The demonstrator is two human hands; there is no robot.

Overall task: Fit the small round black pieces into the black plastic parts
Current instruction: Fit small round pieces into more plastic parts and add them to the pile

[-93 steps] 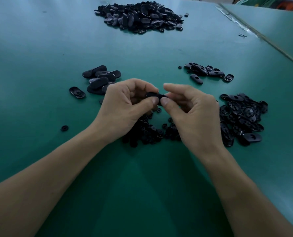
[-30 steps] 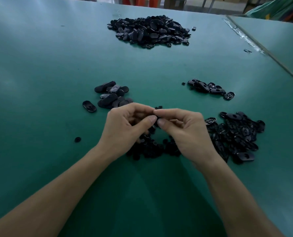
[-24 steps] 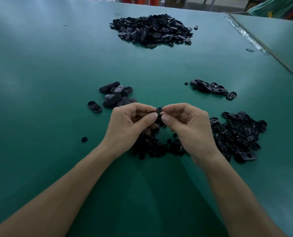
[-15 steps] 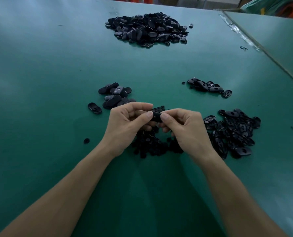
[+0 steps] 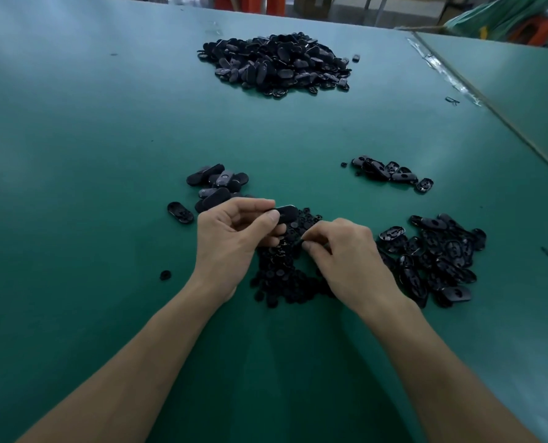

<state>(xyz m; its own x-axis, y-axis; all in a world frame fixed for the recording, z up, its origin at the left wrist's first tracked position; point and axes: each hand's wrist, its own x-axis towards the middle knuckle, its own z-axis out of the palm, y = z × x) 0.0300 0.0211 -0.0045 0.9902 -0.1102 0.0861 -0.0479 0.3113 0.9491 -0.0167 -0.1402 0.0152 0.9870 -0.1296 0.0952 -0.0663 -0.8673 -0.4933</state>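
**Clerk:** What is the station showing?

**Inspector:** A green bench (image 5: 106, 155) is filling the view, with boxes and orange stools lying beyond its far edge. A large heap (image 5: 276, 63) of black parts is sitting at the far side. A small group (image 5: 388, 172) is lying to the right. A stack (image 5: 216, 185) of closed-looking ovals is lying just beyond the left hand (image 5: 231, 238).

**Clerk:** And the work itself?

**Inspector:** The left hand is pinching one oval plastic part (image 5: 287, 212) between thumb and fingers and holding it clear of the bench. The right hand (image 5: 346, 257) is reaching down into the round pieces (image 5: 282, 282), which are heaped between the two wrists. Its thumb and forefinger are drawing together there. I cannot tell whether a piece is between them. A pile of open parts (image 5: 436, 257) is waiting just right of that hand.

**Clerk:** How are the items likely to handle?

**Inspector:** I am judging both as light, rigid moulded plastic. The surfaces are looking smooth, so they are probably slippery. The round pieces are small enough to slip away, and one stray piece (image 5: 165, 275) is already lying apart on the left. I am advising a fingertip pinch across the rim of a round piece. The oval part is best gripped by its long edges, leaving its socket open to the other hand. Seating should be needing a firm thumb press, not force.
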